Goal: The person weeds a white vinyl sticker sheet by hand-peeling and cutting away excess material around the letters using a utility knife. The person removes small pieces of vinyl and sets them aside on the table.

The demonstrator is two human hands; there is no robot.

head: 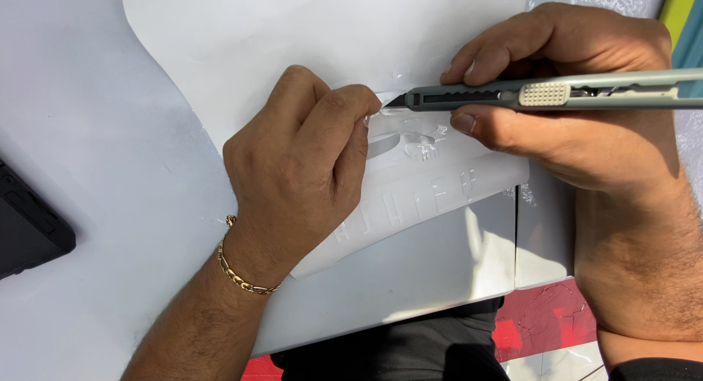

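left hand pinches lifted film scrap at 12 o'clock of white vinyl sheet | right hand fist-grips utility knife, blade at scrap | weeding begun, most cut shapes apparently unpicked

A glossy white vinyl sheet lies on a smooth matt white table; the knife looks grey plastic.

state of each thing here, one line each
utility knife: held in right hand, blade out, tip at the sheet
white vinyl sheet: flat, cut shapes, small piece lifted
left hand: pinching the lifted piece
gold bracelet: on left wrist
dark device: lying at table edge
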